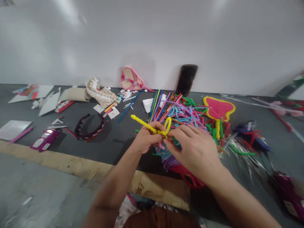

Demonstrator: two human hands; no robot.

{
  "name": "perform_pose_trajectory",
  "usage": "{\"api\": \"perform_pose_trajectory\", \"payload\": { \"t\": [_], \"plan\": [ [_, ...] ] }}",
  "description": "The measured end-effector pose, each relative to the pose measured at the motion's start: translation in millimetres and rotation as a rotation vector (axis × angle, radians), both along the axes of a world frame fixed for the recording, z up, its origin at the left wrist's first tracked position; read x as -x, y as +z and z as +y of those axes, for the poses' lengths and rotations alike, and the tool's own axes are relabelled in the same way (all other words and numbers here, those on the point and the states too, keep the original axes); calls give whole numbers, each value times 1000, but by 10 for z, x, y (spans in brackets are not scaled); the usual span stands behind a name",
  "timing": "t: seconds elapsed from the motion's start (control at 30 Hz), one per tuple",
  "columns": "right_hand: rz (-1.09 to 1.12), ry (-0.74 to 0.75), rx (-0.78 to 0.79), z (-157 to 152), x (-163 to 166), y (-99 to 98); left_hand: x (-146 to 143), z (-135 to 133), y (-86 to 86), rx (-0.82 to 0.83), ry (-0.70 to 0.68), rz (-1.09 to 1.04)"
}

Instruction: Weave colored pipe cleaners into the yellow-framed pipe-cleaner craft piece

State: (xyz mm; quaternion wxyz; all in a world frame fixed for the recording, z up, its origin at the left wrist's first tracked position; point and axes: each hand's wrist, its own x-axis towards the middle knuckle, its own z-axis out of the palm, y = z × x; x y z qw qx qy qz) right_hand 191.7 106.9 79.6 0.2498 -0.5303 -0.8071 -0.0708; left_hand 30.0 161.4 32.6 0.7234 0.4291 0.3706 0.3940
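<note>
Between my two hands is a yellow pipe cleaner (143,123), twisted along its straight left end and bent into a loop at the right. My left hand (147,139) is closed on its twisted middle, thumb against fingers. With thumb and fingertips, my right hand (194,148) pinches the piece at the base of the loop. Below and behind the hands lies a heap of coloured pipe cleaners (175,112), partly covered by them. A pink fan-like shape edged in yellow (219,109) rests to the right of the heap.
A phone (187,79) leans on the white wall. Near it stands a pink-rimmed fan (130,79). Leftward lie a dark braided headband (78,129), a purple-and-white packet (45,140), a cream woven piece (102,95) and paper scraps. Brown paper (71,166) lines the table's front edge.
</note>
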Motion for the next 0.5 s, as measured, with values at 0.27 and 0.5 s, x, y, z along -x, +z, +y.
{"api": "perform_pose_trajectory", "payload": {
  "t": [0.27, 0.5],
  "plan": [
    [-30, 15, -105, -6, 22, -4, -19, -21, -5, -68, -4, -43],
    [-17, 171, -101, -57, -11, 111, -39, -14, 8, -51, 16, -124]
  ]
}}
